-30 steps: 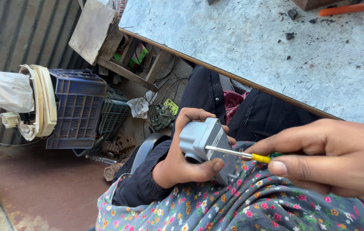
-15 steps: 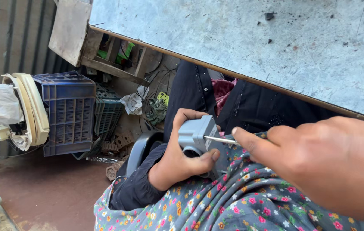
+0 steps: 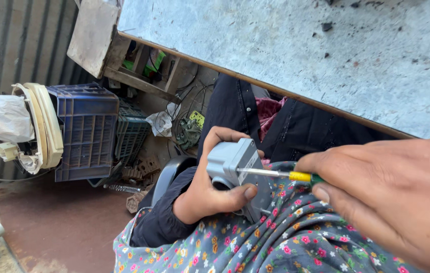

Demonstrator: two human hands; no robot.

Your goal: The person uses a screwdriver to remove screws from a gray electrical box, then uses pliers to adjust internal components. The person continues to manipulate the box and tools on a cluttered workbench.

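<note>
A: How far along is the work judged to be?

B: Midway, it seems; the grey plastic housing [image 3: 235, 169] is held over the flowered cloth [image 3: 255, 242] on the lap, below the edge of the worktop [image 3: 326, 55]; the screwdriver [image 3: 275, 173] is set against its face; whether any screw is out cannot be told.

A: And the fingers?

B: The left hand [image 3: 210, 197] is closed round the housing, thumb pressed on its front; the right hand [image 3: 391, 197] is curled, its fingers [image 3: 321, 162] pinched on the yellow handle.
</note>
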